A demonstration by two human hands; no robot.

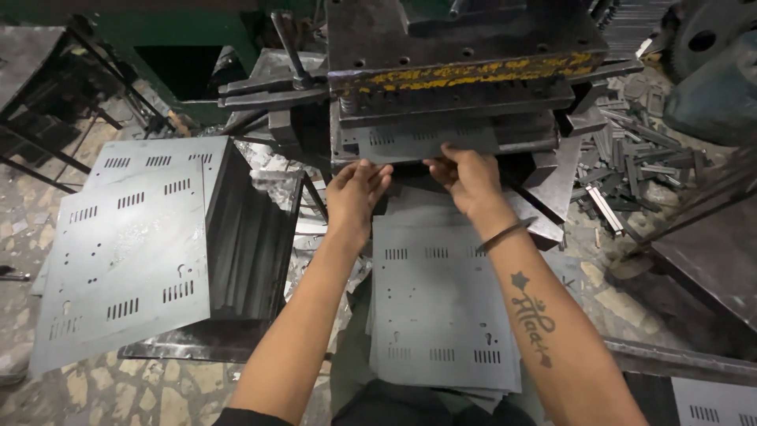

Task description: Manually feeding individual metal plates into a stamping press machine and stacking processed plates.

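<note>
A thin grey metal sheet (418, 142) with punched slots lies in the gap of a dark press die (465, 79). My left hand (356, 193) grips its near edge at the left. My right hand (467, 177) holds the same edge further right, fingers curled over it. Below my forearms a stack of similar slotted sheets (441, 308) rests in front of me.
A tall pile of slotted grey sheets (126, 244) stands to the left on a dark stand. Several small metal offcuts (631, 170) litter the floor at the right. A dark metal table edge (710, 260) sits at the right. Another slotted sheet (714, 402) shows bottom right.
</note>
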